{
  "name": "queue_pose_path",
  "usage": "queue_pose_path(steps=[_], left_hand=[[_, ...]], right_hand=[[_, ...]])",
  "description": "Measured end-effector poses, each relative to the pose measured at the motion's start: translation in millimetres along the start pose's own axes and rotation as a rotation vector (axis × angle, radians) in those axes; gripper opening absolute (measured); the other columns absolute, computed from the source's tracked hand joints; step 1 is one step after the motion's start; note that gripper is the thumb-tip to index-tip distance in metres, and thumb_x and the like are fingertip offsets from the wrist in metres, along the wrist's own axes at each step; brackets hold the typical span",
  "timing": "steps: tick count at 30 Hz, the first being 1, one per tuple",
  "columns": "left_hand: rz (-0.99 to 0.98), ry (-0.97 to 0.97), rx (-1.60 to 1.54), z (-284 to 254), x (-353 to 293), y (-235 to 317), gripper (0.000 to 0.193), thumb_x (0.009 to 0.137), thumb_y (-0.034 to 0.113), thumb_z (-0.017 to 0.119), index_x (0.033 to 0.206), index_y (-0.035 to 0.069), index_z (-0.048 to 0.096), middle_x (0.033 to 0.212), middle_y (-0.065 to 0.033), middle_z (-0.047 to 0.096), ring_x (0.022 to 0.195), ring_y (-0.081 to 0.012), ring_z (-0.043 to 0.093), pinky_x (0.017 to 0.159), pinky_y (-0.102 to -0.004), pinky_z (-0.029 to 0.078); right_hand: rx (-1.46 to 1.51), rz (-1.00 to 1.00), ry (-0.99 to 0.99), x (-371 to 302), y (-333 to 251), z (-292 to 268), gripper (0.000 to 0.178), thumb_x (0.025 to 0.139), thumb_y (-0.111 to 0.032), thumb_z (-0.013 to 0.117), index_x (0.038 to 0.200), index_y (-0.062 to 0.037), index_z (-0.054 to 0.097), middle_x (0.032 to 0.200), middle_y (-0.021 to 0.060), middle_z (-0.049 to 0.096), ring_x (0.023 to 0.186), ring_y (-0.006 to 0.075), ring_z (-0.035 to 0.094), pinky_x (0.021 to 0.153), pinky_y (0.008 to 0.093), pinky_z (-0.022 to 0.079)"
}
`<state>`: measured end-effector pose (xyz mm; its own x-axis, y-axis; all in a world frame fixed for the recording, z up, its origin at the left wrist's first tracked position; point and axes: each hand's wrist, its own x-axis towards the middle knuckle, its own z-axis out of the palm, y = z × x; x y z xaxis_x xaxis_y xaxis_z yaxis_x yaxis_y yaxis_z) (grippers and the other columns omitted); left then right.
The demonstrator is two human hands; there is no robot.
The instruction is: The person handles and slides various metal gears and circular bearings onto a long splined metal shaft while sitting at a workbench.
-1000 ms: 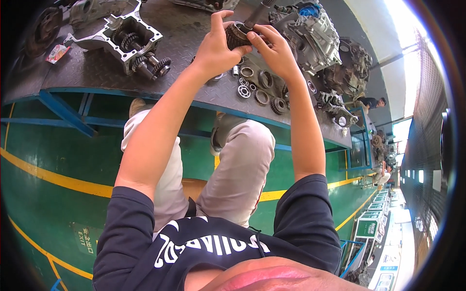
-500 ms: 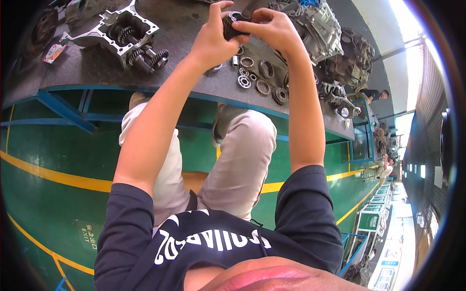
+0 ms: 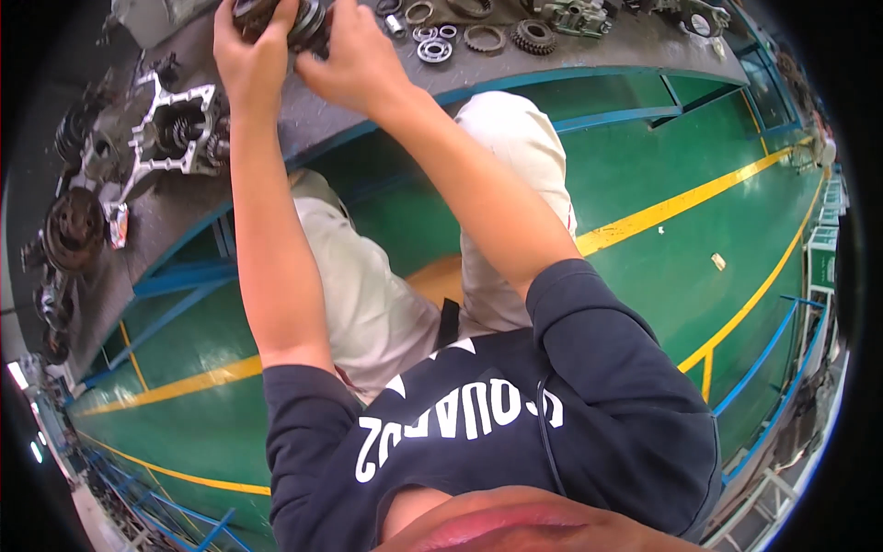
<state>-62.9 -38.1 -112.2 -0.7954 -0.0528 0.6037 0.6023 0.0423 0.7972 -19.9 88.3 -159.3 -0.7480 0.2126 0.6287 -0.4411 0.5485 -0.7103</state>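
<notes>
At the upper edge of the view, my left hand is closed around a dark round metal part, its thumb lying across it. Close on the right, my right hand has thumb and fingers curled at a ridged metal gear part. The two parts are side by side, and fingers hide where they meet. Right of my hands, a ball bearing, a toothed ring and a dark gear lie on the metal workbench.
An open gearbox housing with gears inside stands left of my hands. A rusty round part and a small packet sit farther left. Another casting is at the back right. Blue bench rails run above the green floor.
The view has swung, so the bench things appear shifted. My hands have moved left over the bench, towards the housing. A ridged gear part now shows between them beside the dark part.
</notes>
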Motion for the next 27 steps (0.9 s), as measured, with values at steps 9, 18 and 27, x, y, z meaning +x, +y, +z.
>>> queue_pose_path(steps=[9,18,27], left_hand=[[-0.033,-0.032,-0.122,-0.4,-14.8,10.6,0.066,0.087,0.007,0.082,0.143,0.001,0.047,0.12,-0.0117,0.069,0.107,-0.0203,0.068,0.096,-0.0319,0.053],[-0.009,-0.054,-0.155,12.8,-25.6,13.2,0.066,0.088,0.004,0.082,0.144,-0.003,0.048,0.119,-0.0081,0.068,0.107,-0.015,0.065,0.095,-0.0276,0.052],[-0.009,-0.032,-0.081,25.3,-23.7,10.9,0.071,0.088,0.005,0.082,0.147,-0.004,0.044,0.123,-0.0113,0.067,0.11,-0.0173,0.064,0.098,-0.0289,0.051]], right_hand=[[-0.296,0.152,-0.393,13.3,38.4,-54.4,0.041,0.086,-0.033,0.07,0.117,-0.0054,0.071,0.109,0.0179,0.074,0.105,0.0368,0.07,0.092,0.0436,0.055],[0.037,-0.066,-0.284,10.8,31.4,-61.7,0.082,0.086,-0.029,0.081,0.154,-0.0091,0.04,0.131,0.0245,0.055,0.101,0.0317,0.066,0.089,0.0395,0.055],[0.063,-0.241,-0.227,1.0,15.2,-48.2,0.086,0.081,-0.018,0.079,0.151,0.0038,0.034,0.124,0.0287,0.053,0.111,0.0454,0.06,0.095,0.0447,0.053]])
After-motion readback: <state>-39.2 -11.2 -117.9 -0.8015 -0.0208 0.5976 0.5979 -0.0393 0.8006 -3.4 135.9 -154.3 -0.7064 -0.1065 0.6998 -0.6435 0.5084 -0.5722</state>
